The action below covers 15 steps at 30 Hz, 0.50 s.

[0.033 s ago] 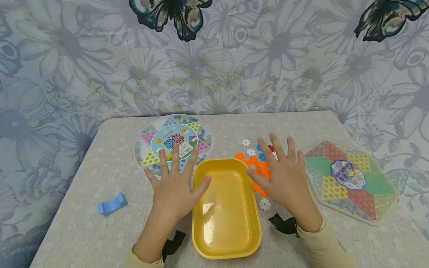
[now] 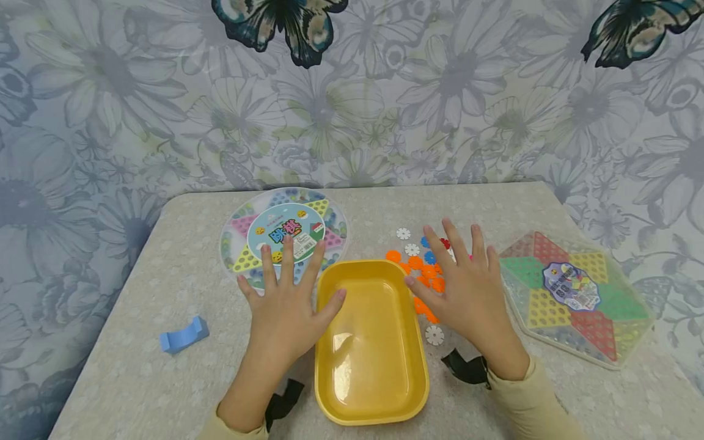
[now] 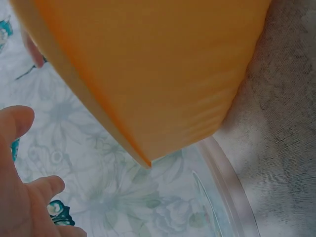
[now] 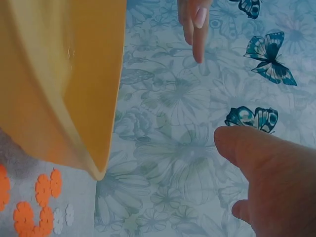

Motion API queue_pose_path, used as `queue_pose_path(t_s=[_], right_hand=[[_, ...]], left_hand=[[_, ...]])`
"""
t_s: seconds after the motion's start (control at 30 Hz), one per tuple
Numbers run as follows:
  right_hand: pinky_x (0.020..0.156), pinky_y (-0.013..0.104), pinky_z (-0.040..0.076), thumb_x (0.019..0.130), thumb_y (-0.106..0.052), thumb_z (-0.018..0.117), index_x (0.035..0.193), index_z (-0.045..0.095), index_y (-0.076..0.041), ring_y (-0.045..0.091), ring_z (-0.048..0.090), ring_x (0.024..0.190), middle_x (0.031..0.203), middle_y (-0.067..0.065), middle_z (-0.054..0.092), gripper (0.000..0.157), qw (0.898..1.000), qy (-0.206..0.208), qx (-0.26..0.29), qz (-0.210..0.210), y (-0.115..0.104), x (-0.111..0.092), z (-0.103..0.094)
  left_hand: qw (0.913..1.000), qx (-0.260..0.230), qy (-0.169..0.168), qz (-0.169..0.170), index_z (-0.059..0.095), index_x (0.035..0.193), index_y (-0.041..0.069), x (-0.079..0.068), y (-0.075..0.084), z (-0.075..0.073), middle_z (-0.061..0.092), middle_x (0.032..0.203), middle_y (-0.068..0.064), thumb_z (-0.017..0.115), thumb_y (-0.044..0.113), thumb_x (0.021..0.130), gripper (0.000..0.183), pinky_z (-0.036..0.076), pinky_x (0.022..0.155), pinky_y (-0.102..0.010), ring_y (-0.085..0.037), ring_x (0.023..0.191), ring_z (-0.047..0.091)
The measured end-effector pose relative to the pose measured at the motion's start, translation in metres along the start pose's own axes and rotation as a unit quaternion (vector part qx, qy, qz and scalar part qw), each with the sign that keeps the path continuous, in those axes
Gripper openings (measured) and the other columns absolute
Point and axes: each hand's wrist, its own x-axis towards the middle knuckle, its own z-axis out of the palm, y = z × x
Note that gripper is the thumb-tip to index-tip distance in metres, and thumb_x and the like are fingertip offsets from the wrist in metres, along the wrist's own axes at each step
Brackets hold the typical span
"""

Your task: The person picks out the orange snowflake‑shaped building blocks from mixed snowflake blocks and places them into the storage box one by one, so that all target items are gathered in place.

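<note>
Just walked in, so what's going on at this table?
A person's left grip and right grip are spread open at either side of a yellow tray, holding nothing. Orange flower-shaped pieces lie to the tray's right. A round game board is beyond the left grip, a hexagonal game box sits at the right, and a small blue block lies at the left.

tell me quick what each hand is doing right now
Left hand: open, fingers spread, holding nothing.
Right hand: open, fingers spread, holding nothing.
</note>
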Motion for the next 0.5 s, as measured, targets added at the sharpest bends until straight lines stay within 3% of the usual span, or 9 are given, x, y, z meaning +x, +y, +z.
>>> queue_pose_path(t_s=[0.2,0.5], right_hand=[[0.113,0.073,0.021,0.091,-0.058,0.059,0.159,0.024,-0.029,0.049,0.013,0.150,0.166,0.009,0.021,0.082,1.000,0.002,-0.002,-0.004,0.011,0.000,0.003],[0.109,0.074,0.029,0.092,-0.044,0.065,0.157,0.029,-0.019,0.053,0.025,0.145,0.160,0.018,0.032,0.078,1.000,0.006,0.015,-0.019,0.035,0.002,0.009]], left_hand=[[0.9994,-0.030,-0.006,0.018,0.001,0.159,0.039,-0.010,-0.005,0.004,-0.004,0.168,-0.012,0.044,0.072,0.092,0.086,0.000,0.111,-0.080,-0.041,0.153,-0.007],[0.9932,-0.094,-0.037,0.059,0.000,0.160,0.030,-0.032,-0.016,0.013,0.006,0.168,-0.013,0.046,0.067,0.095,0.088,0.021,0.120,-0.064,-0.037,0.154,0.011]])
